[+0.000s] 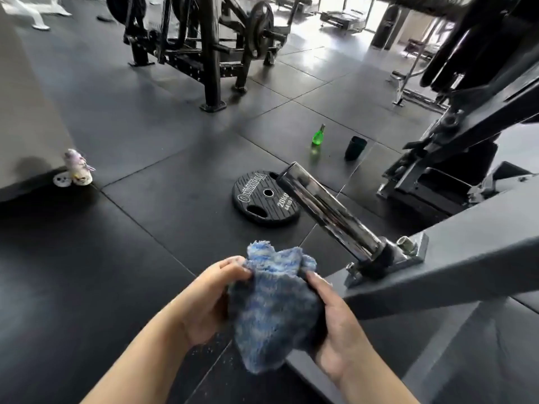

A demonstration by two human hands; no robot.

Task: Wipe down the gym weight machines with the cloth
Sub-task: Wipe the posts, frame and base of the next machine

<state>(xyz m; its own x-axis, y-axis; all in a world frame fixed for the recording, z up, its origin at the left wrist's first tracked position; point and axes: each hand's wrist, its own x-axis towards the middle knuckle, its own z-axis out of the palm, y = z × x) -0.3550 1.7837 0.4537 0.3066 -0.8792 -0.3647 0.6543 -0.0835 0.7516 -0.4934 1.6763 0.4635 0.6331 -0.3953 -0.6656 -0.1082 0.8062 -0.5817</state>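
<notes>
Gripping bunched blue cloth between both hands: left hand fingers, right hand fingers curled round edges.

Daylight pours in from the far upper right, where the bright glazed opening is blown out to near white. It throws pale glare patches across the dark rubber floor tiles and a bright streak along the polished chrome weight sleeve. The near floor at lower left sits in deep shadow. The translucent green bottle glows, lit from behind. Wide-angle distortion bends straight frame members toward the edges, strongest at upper right. The fuzzy blue cloth and the small pale object by the grey wall look soft and smeared; the far machines are slightly hazy
</notes>
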